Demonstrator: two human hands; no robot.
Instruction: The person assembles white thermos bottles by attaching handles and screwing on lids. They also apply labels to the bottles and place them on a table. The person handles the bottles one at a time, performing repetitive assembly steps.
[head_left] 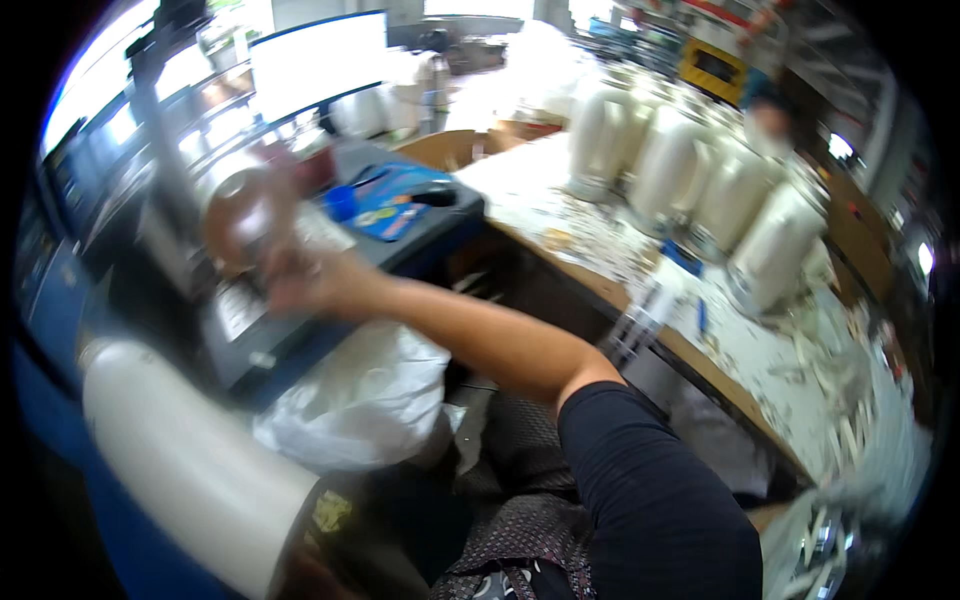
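Note:
My right arm, in a dark short sleeve, reaches across to the left. My right hand (pixel 325 285), smeared by motion, is at a round glossy brownish-pink object (pixel 245 220); whether the fingers grip it I cannot tell. At the lower left a large smooth white cylinder (pixel 190 460) with a rounded end lies tilted, its wider end toward me. A dark brownish patch by that wider end may be part of my left hand, but its fingers are hidden. Below my right forearm sits a white plastic bag (pixel 360 400).
Several cream-white bottle-shaped vessels (pixel 670 165) stand on the scrap-strewn white table (pixel 560 215) at the right. A blue pen-like stick (pixel 702 317) lies there. On the dark bench at the left are a blue cup (pixel 340 203), a blue mat (pixel 390 215) and a lit monitor (pixel 320 65).

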